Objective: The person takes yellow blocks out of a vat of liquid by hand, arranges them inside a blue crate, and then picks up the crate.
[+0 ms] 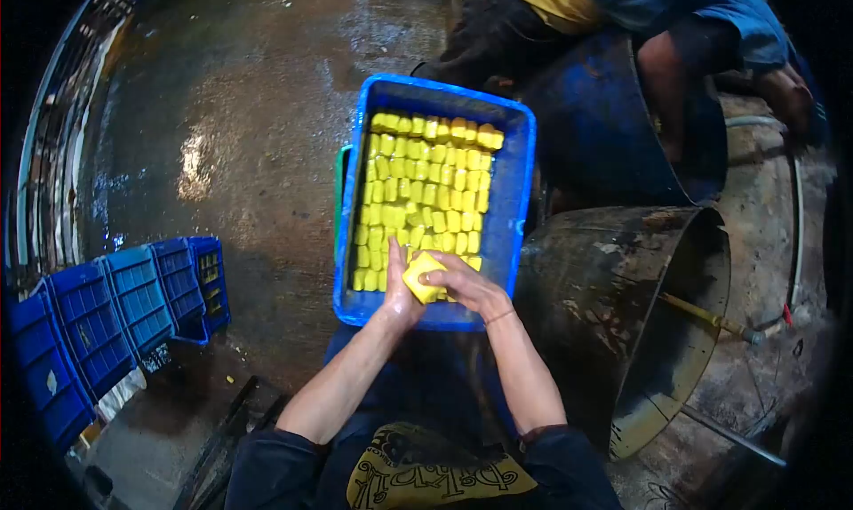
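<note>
A blue plastic crate (522,190) stands in front of me with neat rows of yellow tofu blocks (425,168) inside. Over its near end, a yellow tofu block (421,277) is held between my two hands. My right hand (469,285) is closed around the right side of it, thumb across its face. Upright along its left side, my left hand (402,290) presses against it, and some of those fingers are hidden. Blocks in the near rows are partly covered by my hands.
Blue crates (115,310) stand in a row at the left. Two large drums lie at the right, one dark blue (591,119) and one worn (613,279). Another person (640,3) bends over the blue drum. The concrete floor (240,155) is wet. A pipe (711,319) reaches into the worn drum.
</note>
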`<state>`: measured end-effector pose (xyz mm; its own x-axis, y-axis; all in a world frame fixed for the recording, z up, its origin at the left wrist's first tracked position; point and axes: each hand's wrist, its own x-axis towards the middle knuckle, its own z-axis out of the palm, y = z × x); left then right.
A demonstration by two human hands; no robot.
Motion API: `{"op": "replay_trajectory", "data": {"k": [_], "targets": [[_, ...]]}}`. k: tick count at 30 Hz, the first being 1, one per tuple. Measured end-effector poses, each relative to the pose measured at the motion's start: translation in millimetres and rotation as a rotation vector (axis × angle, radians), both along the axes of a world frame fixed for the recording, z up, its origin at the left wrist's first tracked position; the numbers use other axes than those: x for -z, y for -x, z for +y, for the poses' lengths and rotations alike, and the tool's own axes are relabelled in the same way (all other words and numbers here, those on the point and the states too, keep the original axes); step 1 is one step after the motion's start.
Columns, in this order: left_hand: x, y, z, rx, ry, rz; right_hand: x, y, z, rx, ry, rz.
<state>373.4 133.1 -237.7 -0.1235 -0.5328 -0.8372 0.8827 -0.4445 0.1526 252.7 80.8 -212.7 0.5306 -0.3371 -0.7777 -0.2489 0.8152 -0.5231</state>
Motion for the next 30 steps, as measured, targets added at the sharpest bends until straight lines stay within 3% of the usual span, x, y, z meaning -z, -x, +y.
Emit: {"op": "replay_trajectory", "data": {"k": [2, 3, 4, 5, 7, 9, 11, 13, 14, 15, 17, 18, 19, 21, 23, 25, 27, 29, 30], "targets": [[17, -38, -3, 0.025, 0.102, -0.085, -2, -35, -13, 0.000, -0.099, -0.019], [22, -58, -9, 0.040, 0.205, -0.142, 61, -42, 5, 0.014, 0.147, 0.165], [29, -73, -15, 0.073, 0.154, -0.169, 66, -61, 8, -0.133, 0.252, 0.398], [61, -81, -14, 0.209, 0.129, -0.369, 70, -79, 13, -0.279, 0.355, 0.632], [87, -89, -3, 0.936, 0.326, -0.983, 105, -99, 52, -0.400, 0.377, 0.864], [103, -78, 13, 1.217, 0.121, -0.980, 114, -113, 80, -0.436, 0.296, 1.008], [107, -74, 19, 1.326, 0.050, -0.965, 116, -100, 75, -0.448, 0.288, 0.965], [96, -63, 16, 1.452, -0.085, -0.985, 177, -55, 56, -0.535, 0.183, 0.645], [116, -64, 19, 1.508, -0.035, -1.010, 145, -32, 45, -0.371, 0.426, 0.375], [138, -68, 19, 1.563, 0.019, -1.039, 76, -24, 30, -0.151, 0.145, 0.405], [121, -56, -7, 1.562, -0.154, -1.060, 64, 16, 26, -0.120, 0.387, 0.215], [148, -55, -11, 1.600, 0.093, -1.250, 35, 34, 24, -0.069, 0.353, 0.177], [112, -27, -33, 1.196, 0.193, -1.542, -9, 51, 22, -0.009, 0.325, 0.141], [34, 39, -90, 0.781, 0.463, -1.578, -85, 92, 40, 0.200, 0.674, 0.019], [-86, 121, -141, 0.518, 0.875, -1.509, -196, 149, 41, 0.295, 0.779, -0.051], [-194, 209, -159, 0.422, 1.197, -1.079, -255, 221, 54, 0.412, 1.060, 0.016], [-247, 292, -161, 0.557, 1.612, -0.971, -264, 297, 73, 0.686, 0.954, 0.183], [-253, 367, -157, 1.044, 1.827, -0.821, -221, 372, 77, 0.740, 0.827, 0.525], [-235, 405, -151, 1.346, 1.857, -0.841, -185, 404, 79, 0.599, 0.712, 0.601]]}}
